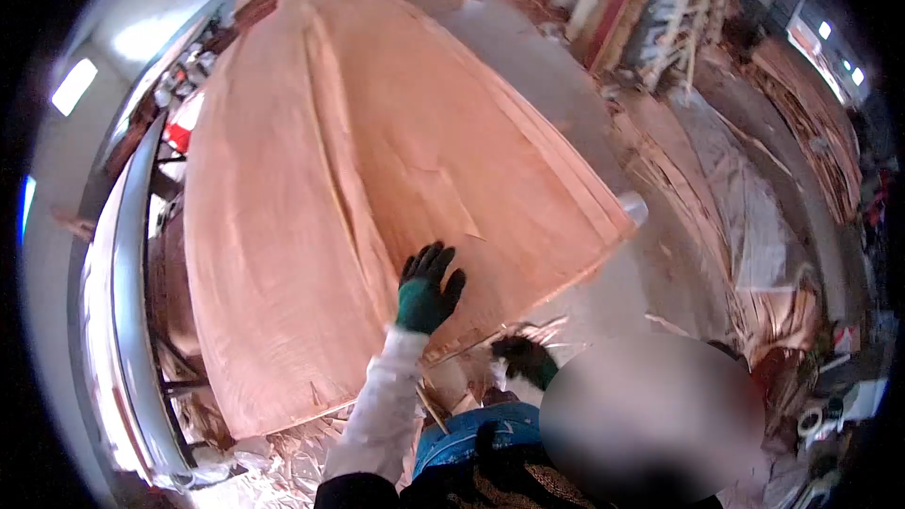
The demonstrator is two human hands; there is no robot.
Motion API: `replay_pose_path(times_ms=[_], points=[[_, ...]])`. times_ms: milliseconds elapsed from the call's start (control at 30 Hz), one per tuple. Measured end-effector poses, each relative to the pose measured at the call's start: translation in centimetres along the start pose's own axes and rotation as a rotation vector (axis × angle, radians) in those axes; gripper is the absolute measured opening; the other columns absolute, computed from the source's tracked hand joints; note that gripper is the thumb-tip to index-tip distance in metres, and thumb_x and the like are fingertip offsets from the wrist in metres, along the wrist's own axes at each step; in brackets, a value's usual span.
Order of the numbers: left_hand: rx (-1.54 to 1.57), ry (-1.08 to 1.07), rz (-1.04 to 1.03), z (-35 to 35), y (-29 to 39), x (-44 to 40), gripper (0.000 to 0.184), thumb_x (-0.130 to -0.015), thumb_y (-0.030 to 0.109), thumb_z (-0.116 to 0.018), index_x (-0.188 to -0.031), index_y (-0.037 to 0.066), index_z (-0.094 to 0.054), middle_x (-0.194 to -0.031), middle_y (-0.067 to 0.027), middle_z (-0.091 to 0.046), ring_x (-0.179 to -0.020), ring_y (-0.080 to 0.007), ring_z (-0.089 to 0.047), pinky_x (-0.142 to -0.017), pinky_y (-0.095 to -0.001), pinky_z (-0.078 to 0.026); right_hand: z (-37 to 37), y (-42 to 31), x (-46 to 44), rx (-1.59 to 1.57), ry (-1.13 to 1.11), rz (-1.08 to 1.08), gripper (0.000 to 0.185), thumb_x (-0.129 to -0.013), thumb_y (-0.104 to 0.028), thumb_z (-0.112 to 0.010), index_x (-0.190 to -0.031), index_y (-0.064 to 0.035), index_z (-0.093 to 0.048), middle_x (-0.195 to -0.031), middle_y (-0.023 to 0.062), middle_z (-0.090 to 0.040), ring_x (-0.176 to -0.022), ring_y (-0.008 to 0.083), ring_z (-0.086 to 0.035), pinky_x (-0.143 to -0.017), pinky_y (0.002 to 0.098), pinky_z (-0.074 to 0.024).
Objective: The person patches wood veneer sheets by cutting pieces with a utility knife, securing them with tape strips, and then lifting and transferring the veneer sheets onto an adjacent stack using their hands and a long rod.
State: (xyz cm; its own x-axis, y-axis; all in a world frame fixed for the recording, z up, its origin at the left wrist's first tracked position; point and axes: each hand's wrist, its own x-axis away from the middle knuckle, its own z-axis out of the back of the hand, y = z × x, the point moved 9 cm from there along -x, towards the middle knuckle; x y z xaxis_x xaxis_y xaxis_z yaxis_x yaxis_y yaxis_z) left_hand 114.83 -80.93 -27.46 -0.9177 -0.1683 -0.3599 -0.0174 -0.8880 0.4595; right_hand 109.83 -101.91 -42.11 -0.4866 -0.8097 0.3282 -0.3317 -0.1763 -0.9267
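Observation:
A large stack of thin pinkish-orange wood veneer sheets (273, 217) lies before me, its top sheet buckled into a long ridge. My left hand (429, 287), in a dark glove with a green cuff, is open over the top sheet near the close edge, fingers spread. It appears to rest on the veneer just right of the ridge. My right hand (525, 358), also in a dark glove, is low beside the stack's near edge, apart from the top sheet. Its fingers are blurred, and a blurred oval covers the arm behind it.
A long pale metal rail (132, 292) runs along the left side. Veneer scraps (283, 457) litter the floor by the near edge. More veneer sheets (679, 146) lie to the right, across a strip of grey floor (556, 85). Wooden pieces (674, 14) stand at the back right.

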Motion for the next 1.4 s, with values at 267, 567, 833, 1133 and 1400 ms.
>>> replay_pose_path(times_ms=[267, 567, 833, 1133, 1400], points=[[0.058, 0.454, 0.544, 14.1, -10.3, 21.6, 0.022, -0.087, 0.006, -0.061, -0.108, -0.002, -0.065, -0.109, -0.0147, -0.067, -0.103, -0.0236, -0.063, -0.094, -0.0344, -0.047, -16.4, 3.2, -1.1, 0.532, -0.320, 0.272, 0.037, -0.088, -0.029, -0.063, -0.116, -0.0054, -0.061, -0.115, 0.0109, -0.060, -0.086, 0.0174, -0.063, -0.070, 0.0315, -0.0525], [0.263, 0.405, 0.771, 15.8, -13.1, 34.5, 0.025, -0.088, 0.006, -0.061, -0.112, -0.001, -0.063, -0.107, -0.0140, -0.067, -0.101, -0.0221, -0.063, -0.091, -0.0331, -0.049, -17.0, -2.9, -1.9, 0.686, -0.007, 0.065, 0.026, -0.088, -0.022, -0.062, -0.108, -0.0060, -0.065, -0.100, 0.0081, -0.069, -0.088, 0.0174, -0.064, -0.077, 0.0289, -0.0507], [0.045, 0.273, 0.734, 17.6, -16.0, 47.3, 0.024, -0.086, 0.010, -0.058, -0.105, 0.000, -0.066, -0.102, -0.0159, -0.068, -0.095, -0.0308, -0.065, -0.086, -0.0373, -0.051, -13.5, -9.8, 0.0, 0.502, 0.384, 0.100, 0.026, -0.092, -0.028, -0.056, -0.095, -0.0029, -0.062, -0.070, 0.0129, -0.060, -0.060, 0.0235, -0.062, -0.053, 0.0381, -0.0485], [0.368, 0.452, 0.875, 22.6, -17.9, 54.0, 0.024, -0.087, 0.011, -0.060, -0.107, 0.000, -0.066, -0.103, -0.0126, -0.069, -0.094, -0.0211, -0.065, -0.085, -0.0326, -0.051, -11.4, -6.8, 0.9, 0.807, 0.597, 0.273, 0.031, -0.090, -0.031, -0.057, -0.087, -0.0007, -0.061, -0.074, 0.0218, -0.063, -0.071, 0.0399, -0.062, -0.058, 0.0479, -0.0480], [0.133, 0.326, 0.774, 21.5, -20.4, 53.2, 0.025, -0.085, 0.012, -0.062, -0.107, 0.002, -0.067, -0.103, -0.0133, -0.069, -0.093, -0.0230, -0.066, -0.085, -0.0331, -0.051, -16.2, -11.4, 2.9, 0.706, 0.598, 0.255, 0.022, -0.088, -0.022, -0.060, -0.101, -0.0047, -0.064, -0.067, 0.0154, -0.064, -0.062, 0.0291, -0.064, -0.055, 0.0393, -0.0496]])
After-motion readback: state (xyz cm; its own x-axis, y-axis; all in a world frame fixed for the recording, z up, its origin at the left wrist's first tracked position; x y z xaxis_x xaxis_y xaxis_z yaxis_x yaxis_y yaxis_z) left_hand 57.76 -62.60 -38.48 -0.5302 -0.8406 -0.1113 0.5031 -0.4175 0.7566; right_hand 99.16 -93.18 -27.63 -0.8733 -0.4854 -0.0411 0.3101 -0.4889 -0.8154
